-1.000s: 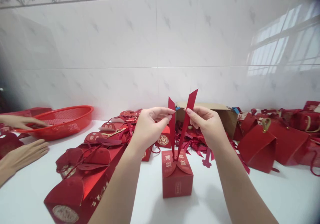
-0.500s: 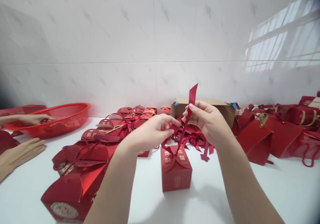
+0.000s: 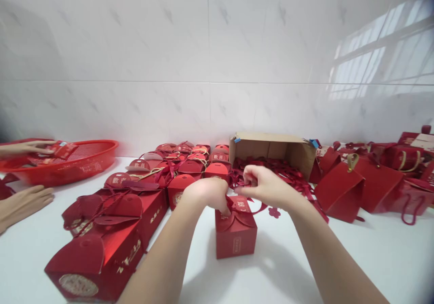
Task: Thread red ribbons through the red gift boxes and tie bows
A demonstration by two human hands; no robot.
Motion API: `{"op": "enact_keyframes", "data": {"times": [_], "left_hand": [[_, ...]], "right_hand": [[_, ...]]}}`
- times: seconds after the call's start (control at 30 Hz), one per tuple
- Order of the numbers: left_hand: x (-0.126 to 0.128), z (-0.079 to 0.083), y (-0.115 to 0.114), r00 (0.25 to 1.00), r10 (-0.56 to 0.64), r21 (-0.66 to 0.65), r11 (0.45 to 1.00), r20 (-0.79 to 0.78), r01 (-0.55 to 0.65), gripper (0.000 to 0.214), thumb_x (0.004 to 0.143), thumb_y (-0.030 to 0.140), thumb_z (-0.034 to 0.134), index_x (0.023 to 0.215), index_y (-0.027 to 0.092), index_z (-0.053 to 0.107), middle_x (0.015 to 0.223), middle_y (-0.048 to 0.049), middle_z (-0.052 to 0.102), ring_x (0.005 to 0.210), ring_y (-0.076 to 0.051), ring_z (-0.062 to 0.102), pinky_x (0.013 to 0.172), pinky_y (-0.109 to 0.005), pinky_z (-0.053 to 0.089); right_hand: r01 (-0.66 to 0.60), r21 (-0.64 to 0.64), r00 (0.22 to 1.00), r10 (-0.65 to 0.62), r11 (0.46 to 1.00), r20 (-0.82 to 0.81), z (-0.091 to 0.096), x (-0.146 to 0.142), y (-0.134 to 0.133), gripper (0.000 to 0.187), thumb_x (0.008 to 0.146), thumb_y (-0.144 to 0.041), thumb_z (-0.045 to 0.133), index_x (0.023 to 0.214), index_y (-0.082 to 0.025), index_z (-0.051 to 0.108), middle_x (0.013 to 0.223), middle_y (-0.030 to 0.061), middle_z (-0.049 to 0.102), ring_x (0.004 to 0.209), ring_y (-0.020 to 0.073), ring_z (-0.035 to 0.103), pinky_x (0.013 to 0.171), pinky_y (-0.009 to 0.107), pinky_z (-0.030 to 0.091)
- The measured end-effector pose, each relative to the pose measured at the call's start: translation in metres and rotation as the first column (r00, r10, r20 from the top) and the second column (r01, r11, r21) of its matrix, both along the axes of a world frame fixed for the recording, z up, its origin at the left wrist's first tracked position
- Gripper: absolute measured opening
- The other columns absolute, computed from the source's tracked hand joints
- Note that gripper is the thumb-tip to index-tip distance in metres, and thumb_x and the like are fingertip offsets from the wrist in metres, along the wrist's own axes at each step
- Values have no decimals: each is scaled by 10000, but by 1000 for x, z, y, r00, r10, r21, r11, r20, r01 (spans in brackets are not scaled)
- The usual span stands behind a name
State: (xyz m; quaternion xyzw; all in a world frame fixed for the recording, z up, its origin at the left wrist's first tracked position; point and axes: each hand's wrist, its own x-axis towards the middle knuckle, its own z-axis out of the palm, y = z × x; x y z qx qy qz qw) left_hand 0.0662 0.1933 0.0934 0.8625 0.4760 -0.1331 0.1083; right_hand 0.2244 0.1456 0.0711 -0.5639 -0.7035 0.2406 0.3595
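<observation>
A small red gift box [image 3: 236, 238] with gold characters stands upright on the white table in front of me. Red ribbon [image 3: 258, 210] loops out from its folded top toward the right. My left hand [image 3: 210, 194] is curled down at the top of the box, closed on the ribbon; its fingertips are partly hidden. Just above and to the right, my right hand [image 3: 262, 185] pinches the ribbon with bent fingers. A flower-shaped red tag [image 3: 274, 212] lies on the table beside the box.
A cardboard box [image 3: 274, 148] spills red ribbons behind my hands. Larger red boxes [image 3: 115, 249] and several small ones stand left. Red gift bags [image 3: 341, 188] stand right. At far left, another person's hand [image 3: 32, 149] holds a red packet [image 3: 63, 150] over a red plastic basket [image 3: 101, 159].
My hands have come down to the box top, and the ribbon end my right hand held upright is lowered. The other person's hand has lifted a red packet from the basket.
</observation>
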Motion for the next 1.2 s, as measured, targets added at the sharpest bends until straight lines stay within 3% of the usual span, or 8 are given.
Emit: {"op": "enact_keyframes", "data": {"times": [0.17,0.37,0.47,0.6,0.8,1.03,1.13,1.2], "left_hand": [[1,-4,8,988,-78,11,997,133,77,328,515,458,655,649,194,515,615,-1,552,532,-159,519,403,-240,325],[6,-5,7,970,-114,49,993,214,106,315,505,346,664,715,203,478,677,6,552,553,-153,516,396,-232,334],[6,-4,2,961,-106,55,994,257,94,200,572,251,566,736,207,461,690,2,550,548,-148,507,395,-235,321],[4,-2,-3,940,-116,26,993,321,114,122,607,217,491,717,212,439,660,9,537,537,-143,494,412,-243,310],[4,-3,-1,886,-118,-19,990,448,141,126,619,193,472,680,210,363,649,27,474,568,-128,478,459,-233,327],[13,-10,-1,880,-120,-25,989,460,148,104,639,220,489,709,207,414,704,9,539,625,-148,523,494,-237,365],[14,-9,-3,899,-116,-35,989,422,144,91,645,223,492,724,202,452,716,-7,569,631,-159,538,498,-241,371],[12,-8,-5,910,-105,2,994,402,113,69,660,236,485,709,203,449,705,-10,571,610,-160,533,476,-242,356]], "right_hand": [[-134,-278,952,202,951,229,-22,4,12,503,503,-472,765,827,-211,482,795,-14,508,593,109,465,407,201,311],[-111,-150,935,154,982,319,-28,-1,17,552,499,-494,758,904,-185,544,940,44,545,773,177,518,523,236,385],[-104,-116,950,133,988,282,-25,-5,14,536,502,-421,764,936,-179,562,896,36,575,738,175,526,514,240,373],[-194,-137,952,221,971,213,-25,-8,13,333,541,-290,737,836,-198,614,727,-6,591,619,144,516,453,224,315],[-142,-210,983,162,967,81,-36,-6,18,517,513,-315,762,996,-248,589,833,4,620,621,144,547,431,215,360],[-196,-288,979,205,937,1,-39,-5,24,314,573,-282,721,831,-213,557,626,-34,535,476,98,464,388,210,327],[-181,-306,981,193,935,9,-39,-4,25,249,573,-285,730,747,-208,570,655,-23,545,518,92,445,405,199,323],[-164,-303,985,171,939,-6,-40,-1,26,324,562,-312,751,838,-232,602,732,-12,576,563,101,464,428,197,342]]}}
